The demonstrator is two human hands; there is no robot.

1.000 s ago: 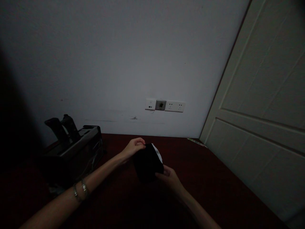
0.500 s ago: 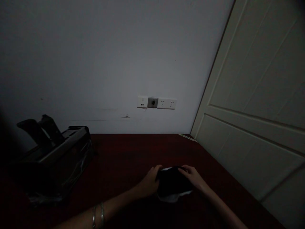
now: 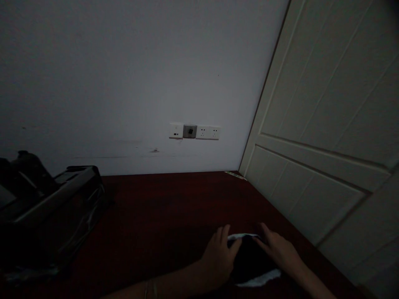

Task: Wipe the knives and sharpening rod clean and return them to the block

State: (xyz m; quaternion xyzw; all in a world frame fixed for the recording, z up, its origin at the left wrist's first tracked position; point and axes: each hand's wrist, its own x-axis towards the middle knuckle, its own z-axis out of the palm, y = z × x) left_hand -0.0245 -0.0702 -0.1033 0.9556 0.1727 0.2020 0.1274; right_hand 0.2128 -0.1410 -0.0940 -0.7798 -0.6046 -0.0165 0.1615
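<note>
A limp black piece with white edges [image 3: 251,261], like folded cloth, lies low on the dark red tabletop; the gloom hides its exact kind. At its left far corner is my left hand [image 3: 218,257], thumb over the black surface and fingers around the white edge. My right hand [image 3: 280,251] pinches the far right corner between thumb and fingers. A white strip shows along the far edge between my hands, and another along the near edge. A bracelet [image 3: 150,288] circles my left wrist.
A black machine with raised supports [image 3: 52,211], partly wrapped in clear plastic, stands on the tabletop [image 3: 162,203] at left. Behind is a pale wall with sockets [image 3: 195,131]. A panelled white door or cabinet side [image 3: 311,166] borders the right. A thin printed strip [image 3: 236,175] lies in the far corner.
The view has swung to the right, so wall and machine sit further left. Both hands and the black-and-white piece now appear lower and further right, with the hands still at its edges.
</note>
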